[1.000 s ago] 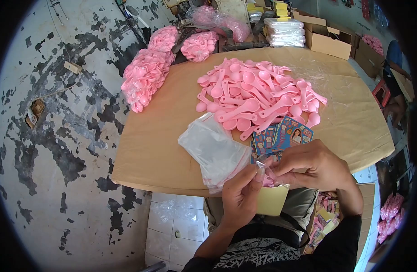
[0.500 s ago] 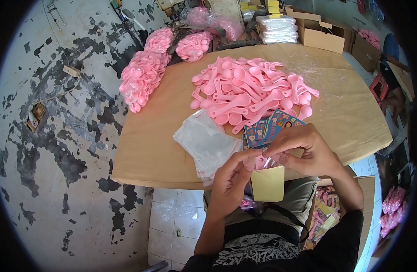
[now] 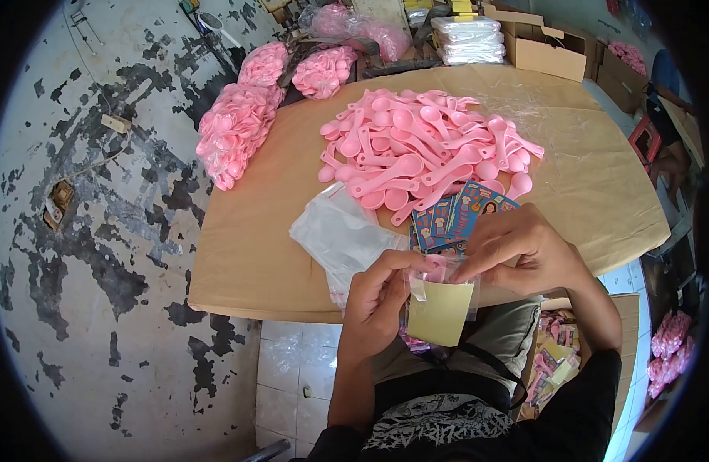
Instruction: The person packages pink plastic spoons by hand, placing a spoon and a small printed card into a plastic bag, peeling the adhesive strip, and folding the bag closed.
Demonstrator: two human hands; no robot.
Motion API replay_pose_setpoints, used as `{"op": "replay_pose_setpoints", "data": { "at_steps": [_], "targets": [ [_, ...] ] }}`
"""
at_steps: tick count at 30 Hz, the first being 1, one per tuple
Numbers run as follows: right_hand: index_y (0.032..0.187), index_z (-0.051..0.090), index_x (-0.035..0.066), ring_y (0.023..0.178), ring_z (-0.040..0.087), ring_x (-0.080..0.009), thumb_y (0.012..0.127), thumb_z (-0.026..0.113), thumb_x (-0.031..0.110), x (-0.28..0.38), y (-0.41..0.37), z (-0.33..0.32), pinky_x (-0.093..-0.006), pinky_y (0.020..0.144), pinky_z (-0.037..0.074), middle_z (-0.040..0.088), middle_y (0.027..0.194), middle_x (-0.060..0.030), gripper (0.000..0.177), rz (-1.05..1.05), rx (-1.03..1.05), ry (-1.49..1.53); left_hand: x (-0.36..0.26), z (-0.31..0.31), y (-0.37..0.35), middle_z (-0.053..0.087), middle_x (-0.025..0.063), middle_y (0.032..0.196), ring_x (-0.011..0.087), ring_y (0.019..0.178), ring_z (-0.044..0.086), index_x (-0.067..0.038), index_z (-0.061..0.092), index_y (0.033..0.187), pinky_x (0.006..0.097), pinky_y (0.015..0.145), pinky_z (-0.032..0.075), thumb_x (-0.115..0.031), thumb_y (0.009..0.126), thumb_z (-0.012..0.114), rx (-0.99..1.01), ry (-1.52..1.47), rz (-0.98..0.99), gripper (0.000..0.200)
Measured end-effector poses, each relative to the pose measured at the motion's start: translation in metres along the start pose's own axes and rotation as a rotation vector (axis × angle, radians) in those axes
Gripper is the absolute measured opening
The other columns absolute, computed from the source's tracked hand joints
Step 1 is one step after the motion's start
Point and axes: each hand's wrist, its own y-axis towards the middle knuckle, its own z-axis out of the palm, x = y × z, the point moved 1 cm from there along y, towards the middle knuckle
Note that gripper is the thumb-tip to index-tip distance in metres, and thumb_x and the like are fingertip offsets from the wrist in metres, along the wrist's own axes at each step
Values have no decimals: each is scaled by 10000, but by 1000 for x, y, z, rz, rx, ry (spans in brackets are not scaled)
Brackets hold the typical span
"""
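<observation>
My left hand (image 3: pixel 376 304) grips the left side of a small clear plastic bag (image 3: pixel 473 302) just past the table's front edge. Inside the bag is a pale yellow card (image 3: pixel 440 314), with part of a pink spoon (image 3: pixel 436 267) showing above it. The fingers of my right hand (image 3: pixel 524 250) are closed at the bag's upper right edge. Left of the hands lies a stack of clear bags (image 3: pixel 343 235). Blue printed cards (image 3: pixel 458 215) are fanned out just beyond my fingers, partly covered by my right hand. A large heap of pink spoons (image 3: pixel 427 154) lies behind them.
Bagged pink spoons (image 3: pixel 235 135) stand along the table's left edge. White plastic packs (image 3: pixel 468 40) and a cardboard box (image 3: pixel 545 50) sit at the back. A carton of packed sets (image 3: pixel 554 358) is beside my lap at right. Another person (image 3: pixel 670 115) is at far right.
My hands have shifted slightly apart at the bag's top. The bag has moved a little left and tilted, and more of its clear edge and the yellow card now shows.
</observation>
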Motion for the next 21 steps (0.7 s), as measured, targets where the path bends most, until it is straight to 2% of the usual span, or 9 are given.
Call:
{"op": "replay_pose_setpoints", "data": {
  "at_steps": [5, 8, 9, 11, 12, 15, 16, 18, 21],
  "targets": [
    [959, 737, 115, 684, 618, -250, 715, 636, -41, -5, 6, -3, -361, 684, 476, 658, 730, -67, 307, -93, 104, -45, 6, 1, 4, 665, 118, 997, 113, 795, 609, 27, 580, 1073, 233, 727, 461, 47, 941, 365, -7, -28, 45, 253],
    [933, 732, 109, 675, 610, -251, 717, 634, -33, -3, 9, -5, -366, 673, 466, 648, 712, -59, 276, -85, 139, -74, -2, 2, 7, 643, 102, 907, 97, 769, 591, 33, 581, 993, 226, 705, 449, 37, 928, 393, -35, 25, 57, 199],
    [922, 730, 106, 675, 608, -251, 716, 634, -31, -2, 12, -7, -367, 667, 463, 646, 709, -57, 266, -81, 152, -92, 2, -3, 5, 624, 94, 874, 94, 769, 591, 32, 575, 965, 225, 708, 448, 26, 929, 396, -10, -14, 5, 182],
    [904, 745, 134, 713, 613, -221, 772, 651, 64, -5, 12, -8, -346, 656, 473, 648, 732, -28, 176, -75, 183, -118, 9, -14, -2, 586, 77, 809, 90, 769, 590, 30, 562, 909, 222, 713, 445, 6, 932, 402, 39, -92, -101, 163],
    [895, 752, 148, 732, 615, -206, 801, 660, 112, -6, 12, -8, -335, 650, 478, 649, 744, -13, 137, -69, 197, -129, 8, -14, -1, 567, 66, 792, 82, 769, 586, 26, 547, 901, 212, 697, 441, 11, 930, 417, 45, -113, -66, 134],
    [862, 749, 144, 738, 616, -223, 804, 616, 82, -4, 16, -7, -338, 661, 484, 645, 735, -21, 158, -38, 201, -140, 1, -10, 1, 532, 47, 755, 66, 790, 582, 16, 511, 902, 192, 658, 442, 24, 916, 479, 39, -145, -16, 36],
    [854, 721, 117, 729, 620, -240, 770, 601, 35, -2, 17, -8, -349, 670, 485, 648, 753, -41, 167, -33, 217, -162, -1, -5, 0, 535, 50, 752, 65, 811, 589, 13, 503, 919, 191, 649, 452, 29, 908, 510, 21, -134, -35, 20],
    [839, 664, 62, 711, 626, -275, 704, 572, -60, 5, 21, -14, -373, 689, 487, 656, 790, -81, 203, -19, 244, -206, 1, -2, -4, 564, 73, 806, 71, 857, 602, 6, 485, 948, 199, 643, 479, 32, 891, 568, -9, -132, -69, 103],
    [890, 605, 49, 778, 647, -293, 735, 519, -86, 19, 20, -22, -365, 694, 517, 652, 853, -104, 223, 225, 8, -255, 4, -2, -8, 603, 147, 1015, 112, 947, 617, -3, 473, 1003, 244, 680, 527, 22, 875, 623, -29, -155, -79, 199]
  ]
}}
